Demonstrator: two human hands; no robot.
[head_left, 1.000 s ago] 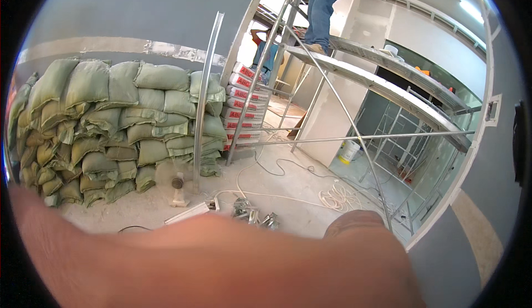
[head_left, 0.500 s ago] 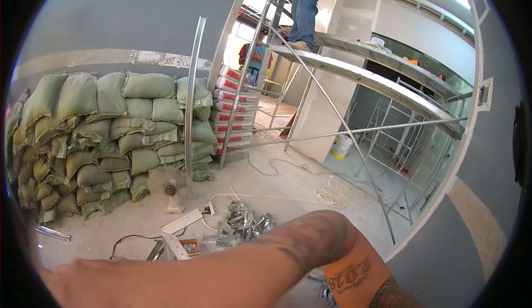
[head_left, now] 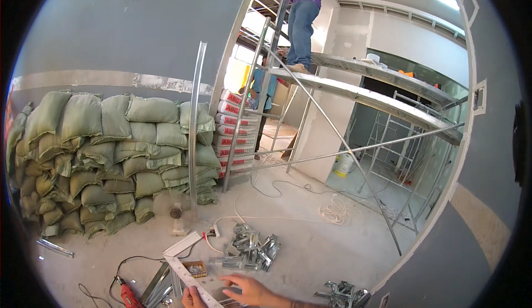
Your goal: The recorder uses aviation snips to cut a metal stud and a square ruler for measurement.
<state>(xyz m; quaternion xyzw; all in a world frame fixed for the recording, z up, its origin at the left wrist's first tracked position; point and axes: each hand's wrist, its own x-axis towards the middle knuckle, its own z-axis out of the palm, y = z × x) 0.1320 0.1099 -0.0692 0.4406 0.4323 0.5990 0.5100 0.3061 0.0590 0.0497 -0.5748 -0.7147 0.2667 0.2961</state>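
Low in the view, my left hand point(head_left: 193, 297) is closed on the edge of a long white strip with small holes point(head_left: 191, 280). Only its fingers show; the rest is cut off by the lower rim. My right hand point(head_left: 247, 290) is open over the strip's other side, fingers stretched apart toward the left, nothing visible in them. Just beyond the strip stands a small open box of screws point(head_left: 195, 269). A red corded power tool point(head_left: 129, 296) lies to the left, beside shiny metal channels point(head_left: 158, 284).
Metal brackets point(head_left: 252, 248) lie heaped ahead, with a second pile point(head_left: 343, 294) to the right. Sandbags point(head_left: 105, 158) line the left wall. An upright metal stud point(head_left: 195, 130), scaffolding point(head_left: 360, 89) with a person point(head_left: 302, 25) on it, and a coiled cable point(head_left: 338, 211) are farther off.
My arm, which stretched across the lower view to the left, has drawn back. Both hands now show at the bottom, the left gripping the white strip. The view has tilted up slightly.
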